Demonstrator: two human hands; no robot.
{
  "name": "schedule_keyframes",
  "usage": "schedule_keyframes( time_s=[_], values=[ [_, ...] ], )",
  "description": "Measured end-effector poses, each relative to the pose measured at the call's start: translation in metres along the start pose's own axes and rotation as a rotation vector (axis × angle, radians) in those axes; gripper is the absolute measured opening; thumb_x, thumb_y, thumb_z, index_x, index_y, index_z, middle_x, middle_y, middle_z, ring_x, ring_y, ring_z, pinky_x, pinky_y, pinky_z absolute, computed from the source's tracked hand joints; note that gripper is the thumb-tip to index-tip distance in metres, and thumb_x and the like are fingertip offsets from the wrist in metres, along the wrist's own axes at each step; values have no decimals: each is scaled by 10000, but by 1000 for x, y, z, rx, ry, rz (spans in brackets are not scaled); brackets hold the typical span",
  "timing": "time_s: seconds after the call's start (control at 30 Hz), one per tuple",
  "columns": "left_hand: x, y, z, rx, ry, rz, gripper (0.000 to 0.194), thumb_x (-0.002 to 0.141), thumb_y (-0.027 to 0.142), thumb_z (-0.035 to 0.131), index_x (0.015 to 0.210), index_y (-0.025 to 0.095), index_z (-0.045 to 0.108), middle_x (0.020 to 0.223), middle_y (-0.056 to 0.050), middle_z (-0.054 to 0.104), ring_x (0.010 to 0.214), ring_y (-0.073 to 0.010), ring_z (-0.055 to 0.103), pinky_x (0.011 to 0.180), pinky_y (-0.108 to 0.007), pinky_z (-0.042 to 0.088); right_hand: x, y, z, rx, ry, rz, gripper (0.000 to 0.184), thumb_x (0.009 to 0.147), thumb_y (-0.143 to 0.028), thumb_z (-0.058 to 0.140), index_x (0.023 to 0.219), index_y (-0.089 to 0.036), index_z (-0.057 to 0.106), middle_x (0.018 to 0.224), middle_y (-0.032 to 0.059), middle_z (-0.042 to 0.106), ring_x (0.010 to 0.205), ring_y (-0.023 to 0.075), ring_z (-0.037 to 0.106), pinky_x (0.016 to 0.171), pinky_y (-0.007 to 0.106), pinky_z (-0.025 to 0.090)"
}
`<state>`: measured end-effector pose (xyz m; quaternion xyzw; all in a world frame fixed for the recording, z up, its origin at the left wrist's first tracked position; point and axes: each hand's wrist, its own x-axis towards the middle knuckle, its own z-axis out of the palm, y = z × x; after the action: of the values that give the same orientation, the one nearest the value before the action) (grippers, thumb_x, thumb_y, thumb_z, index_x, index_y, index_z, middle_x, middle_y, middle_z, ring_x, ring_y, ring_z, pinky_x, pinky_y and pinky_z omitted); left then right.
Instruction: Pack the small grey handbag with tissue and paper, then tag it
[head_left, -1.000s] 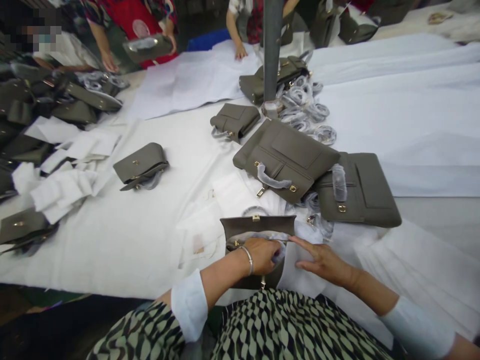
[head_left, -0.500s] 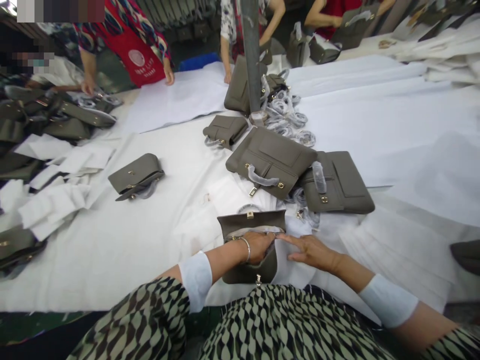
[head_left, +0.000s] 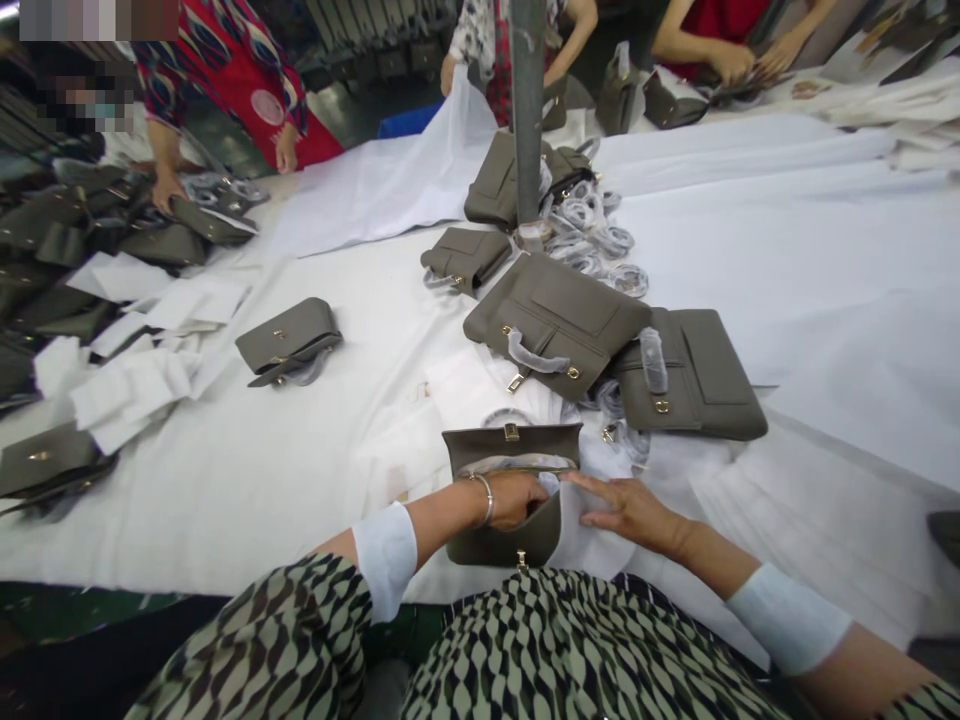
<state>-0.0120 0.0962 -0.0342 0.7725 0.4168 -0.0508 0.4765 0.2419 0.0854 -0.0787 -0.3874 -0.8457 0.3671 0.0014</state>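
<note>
Right in front of me, a small olive-grey handbag (head_left: pixel 499 550) sits with its flap (head_left: pixel 480 448) raised, showing gold clasp parts. My left hand (head_left: pixel 514 500), a bracelet at its wrist, reaches into the bag's mouth; its fingertips are hidden inside. Beside those fingers shows a small pale piece (head_left: pixel 550 483) that I cannot make out. At the bag's right edge is my right hand (head_left: pixel 634 510), index finger stretched out to the rim and the other fingers apart. A thin white sheet (head_left: pixel 585 525) lies under that hand, against the bag's side.
Larger handbags (head_left: pixel 559 310) lie just beyond, by wrapped straps (head_left: pixel 592 225) and a metal post (head_left: pixel 527 110). One small handbag (head_left: pixel 291 335) rests to the left, near white paper pieces (head_left: pixel 135 380) and piled bags (head_left: pixel 67 240). Co-workers stand across the white-covered table (head_left: pixel 187 490).
My left fingertips have gone from the bag's rim down into its opening. My right hand has hardly moved. Across the table, a co-worker's white sheet has been lifted and another co-worker touches a bag.
</note>
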Motion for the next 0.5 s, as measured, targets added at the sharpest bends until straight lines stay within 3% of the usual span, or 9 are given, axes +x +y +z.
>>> schedule_keyframes(
  time_s=[0.17, 0.23, 0.37, 0.5],
  values=[
    [-5, 0, -21, -64, 138, -25, 257, 788, 170, 545, 1032, 144, 622, 1001, -44, 630, 826, -137, 571, 767, -236, 462, 4, 12, 4, -2, 38, 19, 644, 822, -347, 622, 1415, -291, 379, 1298, 66, 561, 959, 259, 665, 856, 413, 524],
    [-7, 4, -26, -63, 170, 27, 352, 844, 201, 483, 1185, 164, 562, 1142, -69, 598, 967, -159, 572, 875, -268, 449, 6, 15, 5, -7, 27, 18, 649, 818, -352, 629, 1414, -297, 380, 1286, 63, 572, 971, 260, 662, 866, 412, 522],
    [-5, 14, -22, 28, 5, 110, 446, 915, 394, 405, 1292, 173, 496, 1241, -111, 579, 1155, -229, 522, 999, -357, 392, 5, 17, 6, 19, 7, -10, 645, 830, -333, 616, 1422, -273, 368, 1278, 65, 579, 1026, 255, 641, 891, 407, 517],
    [4, 20, -18, 137, -191, 32, 595, 849, 637, 375, 1052, 147, 644, 1080, -150, 661, 994, -287, 609, 844, -386, 463, 3, 13, 5, -7, 9, -23, 632, 824, -307, 622, 1411, -277, 388, 1261, 54, 596, 989, 250, 655, 874, 409, 531]
  ],
)
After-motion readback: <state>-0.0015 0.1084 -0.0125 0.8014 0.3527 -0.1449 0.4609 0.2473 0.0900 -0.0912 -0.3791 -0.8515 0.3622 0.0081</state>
